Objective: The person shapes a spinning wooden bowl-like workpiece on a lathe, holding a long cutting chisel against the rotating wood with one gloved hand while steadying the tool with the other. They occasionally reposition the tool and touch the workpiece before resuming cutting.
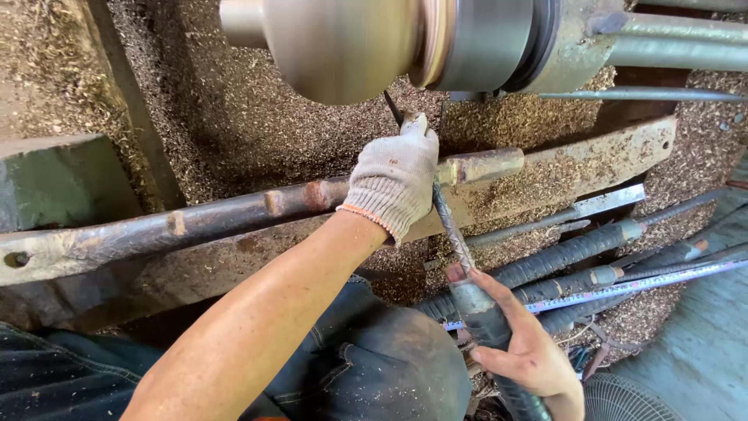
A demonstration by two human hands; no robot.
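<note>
Overhead, from the head camera, the whole scene sits around a long rusty rest bar that runs across the sawdust-covered lathe bed. Above the bar a round wooden workpiece is blurred with spin, next to a dark metal chuck.

The left hand, in a knitted white glove, lies on the bar, fingers curled down over a long chisel and pinning it to the bar. The chisel's dark tip pokes out past the gloved fingertips, just above the bar and right under the workpiece; whether it touches the wood cannot be told.

The bare right hand is below the bar, closed loosely round the chisel's dark handle, thumb laid along the shaft and fingers wrapped underneath.

Just below the bar, to the right of the handle, several more long tools lie side by side in the shavings. Further below the bar a denim-clad knee fills the bottom edge, with a fan grille to its right.
</note>
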